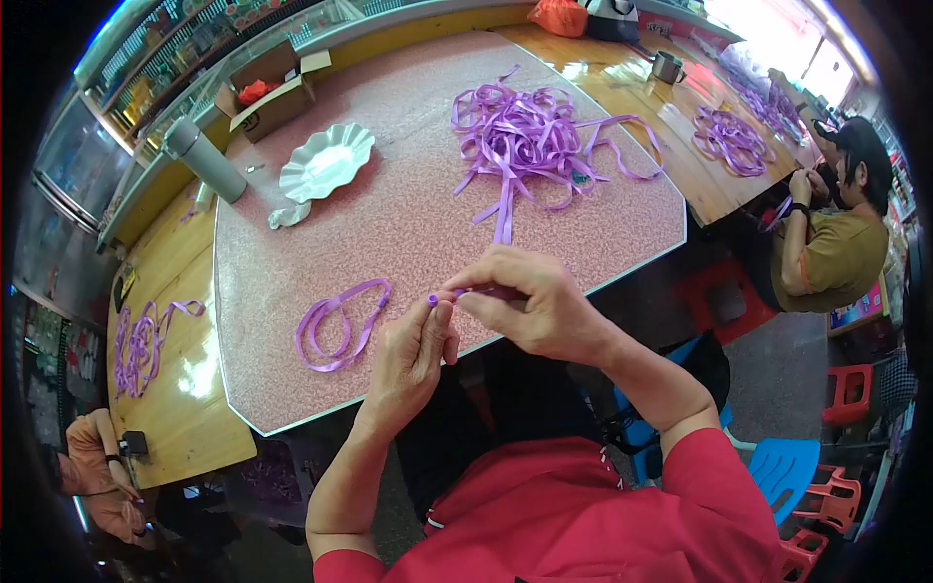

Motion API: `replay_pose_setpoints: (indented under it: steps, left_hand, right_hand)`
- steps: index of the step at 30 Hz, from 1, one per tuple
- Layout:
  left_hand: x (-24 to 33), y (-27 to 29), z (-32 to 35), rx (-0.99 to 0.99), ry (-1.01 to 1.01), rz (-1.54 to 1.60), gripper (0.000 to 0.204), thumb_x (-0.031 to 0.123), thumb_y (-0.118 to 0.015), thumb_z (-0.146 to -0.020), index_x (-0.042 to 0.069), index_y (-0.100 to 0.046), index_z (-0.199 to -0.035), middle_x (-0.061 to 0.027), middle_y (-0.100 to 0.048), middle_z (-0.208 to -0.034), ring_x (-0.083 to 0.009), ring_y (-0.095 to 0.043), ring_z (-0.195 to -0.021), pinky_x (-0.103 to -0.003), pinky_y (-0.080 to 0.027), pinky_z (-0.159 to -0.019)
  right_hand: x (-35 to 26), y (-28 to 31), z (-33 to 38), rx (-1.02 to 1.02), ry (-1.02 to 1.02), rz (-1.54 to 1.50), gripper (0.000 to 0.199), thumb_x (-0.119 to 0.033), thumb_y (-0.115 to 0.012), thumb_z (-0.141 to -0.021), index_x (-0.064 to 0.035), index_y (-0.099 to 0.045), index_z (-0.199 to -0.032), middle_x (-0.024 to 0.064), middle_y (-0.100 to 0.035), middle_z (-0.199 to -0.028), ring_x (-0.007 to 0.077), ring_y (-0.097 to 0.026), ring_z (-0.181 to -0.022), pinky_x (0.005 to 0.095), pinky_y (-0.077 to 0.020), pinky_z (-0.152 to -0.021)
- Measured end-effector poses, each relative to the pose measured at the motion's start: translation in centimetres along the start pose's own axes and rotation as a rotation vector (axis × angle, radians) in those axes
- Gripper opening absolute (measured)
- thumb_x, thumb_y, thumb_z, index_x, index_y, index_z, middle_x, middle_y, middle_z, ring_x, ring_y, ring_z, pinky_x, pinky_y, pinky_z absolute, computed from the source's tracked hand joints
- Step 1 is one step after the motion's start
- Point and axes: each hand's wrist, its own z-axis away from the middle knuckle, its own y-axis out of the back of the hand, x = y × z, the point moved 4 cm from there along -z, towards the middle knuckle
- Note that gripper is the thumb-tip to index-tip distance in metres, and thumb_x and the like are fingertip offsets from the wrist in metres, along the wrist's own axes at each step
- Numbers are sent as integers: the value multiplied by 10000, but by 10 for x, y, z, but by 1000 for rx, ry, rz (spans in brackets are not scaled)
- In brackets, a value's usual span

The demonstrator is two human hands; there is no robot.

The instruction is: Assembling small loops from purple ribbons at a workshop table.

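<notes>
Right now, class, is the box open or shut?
Open: the box has its flaps spread, and a red thing shows inside.

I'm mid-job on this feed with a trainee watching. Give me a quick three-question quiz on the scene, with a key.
1. True or false: the big ribbon pile lies to the right of the pale dish.
2. Which is nearest the left hand? A) cardboard box; B) ribbon loop; C) bottle.
3. Fill in: the small roll at the left hand's fingertips is ___ in colour.

Key: 1 true; 2 B; 3 purple.
</notes>
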Motion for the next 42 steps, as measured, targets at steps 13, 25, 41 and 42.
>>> replay_pose_setpoints:
  steps: [13, 25, 41, 42]
  left_hand:
    - [6, 1, 3, -61, -26, -125, 145, 98, -504, -1012, -13, -596, -1018, -121, -569, -618, -218, -598, -545, -335, -435, -514]
    - [-22, 3, 9, 131, 195, 757, 149, 160, -685, -946, 45, -689, -1041, 63, -595, -817, -3, -443, -685, -173, -330, -591]
    - [-19, 5, 16, 178, 150, 777, 159, 72, -721, -900, 39, -674, -1049, 27, -659, -936, -12, -535, -779, -170, -380, -656]
    - [-17, 5, 16, 187, 123, 747, 154, 62, -717, -902, 38, -669, -1046, 27, -654, -932, -12, -533, -781, -171, -382, -659]
  right_hand:
    - [10, -23, 1, -78, -117, -105, 118, -52, -670, -892, 7, -658, -994, 33, -617, -869, 61, -591, -770, 227, -481, -643]
    - [4, -15, -1, -42, -97, -100, 157, -47, -693, -865, 4, -689, -1014, 43, -623, -845, 78, -573, -739, 247, -480, -652]
    - [9, -12, 7, -89, -95, -226, 183, -34, -741, -870, -19, -722, -1052, 15, -685, -925, 43, -597, -791, 181, -472, -685]
    - [10, -13, 7, -93, -132, -248, 191, -37, -738, -874, -24, -718, -1064, 13, -681, -927, 43, -597, -794, 181, -473, -691]
